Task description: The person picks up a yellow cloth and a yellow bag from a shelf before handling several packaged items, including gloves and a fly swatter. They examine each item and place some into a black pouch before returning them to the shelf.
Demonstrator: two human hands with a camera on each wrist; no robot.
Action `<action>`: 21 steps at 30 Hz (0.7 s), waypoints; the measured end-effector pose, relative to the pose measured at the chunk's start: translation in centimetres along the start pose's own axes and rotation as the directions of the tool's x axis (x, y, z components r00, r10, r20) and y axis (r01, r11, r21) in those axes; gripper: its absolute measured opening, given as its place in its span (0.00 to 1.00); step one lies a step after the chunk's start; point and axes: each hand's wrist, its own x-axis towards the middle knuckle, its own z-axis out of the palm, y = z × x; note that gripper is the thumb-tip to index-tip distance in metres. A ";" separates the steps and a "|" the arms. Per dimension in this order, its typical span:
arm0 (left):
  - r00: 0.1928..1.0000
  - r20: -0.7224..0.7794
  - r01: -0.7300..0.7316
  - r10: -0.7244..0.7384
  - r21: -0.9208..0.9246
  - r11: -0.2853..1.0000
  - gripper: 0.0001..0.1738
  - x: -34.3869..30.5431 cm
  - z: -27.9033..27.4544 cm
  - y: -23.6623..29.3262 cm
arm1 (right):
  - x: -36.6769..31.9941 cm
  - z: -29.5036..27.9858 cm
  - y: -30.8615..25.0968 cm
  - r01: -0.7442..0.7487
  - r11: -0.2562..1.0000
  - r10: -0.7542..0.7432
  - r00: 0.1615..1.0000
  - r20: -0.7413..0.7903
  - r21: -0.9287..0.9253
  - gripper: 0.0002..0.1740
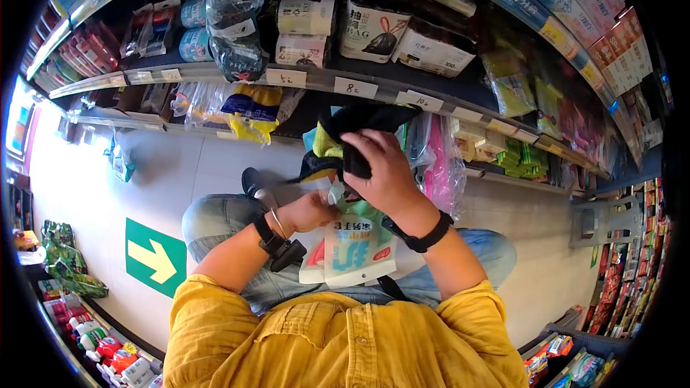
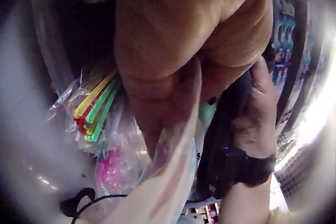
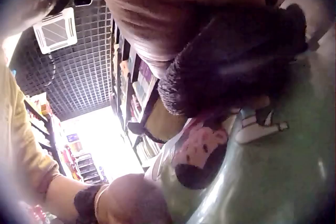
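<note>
My left hand (image 1: 309, 212) pinches the top edge of a pale plastic glove packet (image 1: 359, 253), printed in green and red, over my lap. In the left wrist view the packet's edge (image 2: 176, 174) runs between thumb and fingers. A dark fuzzy fabric piece (image 1: 357, 162) is gripped by my right hand (image 1: 388, 176), just above the packet's top. Up close, the right wrist view shows this fuzzy fabric (image 3: 226, 64) over the green packet (image 3: 268, 171) with a cartoon figure. Beyond the right hand is more black and yellow-green fabric (image 1: 327, 145).
Ahead stand shelves with rolled and boxed garbage bags (image 1: 374, 32) behind price tags (image 1: 356, 87). Bagged pink goods (image 1: 436, 162) hang right of my hands. A green arrow sign (image 1: 154, 259) marks the floor at left; a grey plastic stool (image 1: 611, 221) stands at right.
</note>
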 end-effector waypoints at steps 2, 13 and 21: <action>1.000 0.024 0.006 -0.006 -0.010 1.000 0.16 -0.2 -0.3 -0.3 | -0.5 0.2 0.6 -0.013 1.000 0.013 1.000 0.004 -0.006 0.26; 1.000 0.030 0.007 -0.002 -0.161 0.987 0.11 -0.4 0.4 1.3 | -2.3 -1.4 5.3 -0.451 0.890 0.456 0.884 -0.107 0.071 0.21; 0.994 -0.003 -0.107 0.109 0.145 0.984 0.12 -0.3 0.3 1.4 | -2.1 1.1 1.7 -0.122 0.991 0.123 0.992 -0.020 0.062 0.24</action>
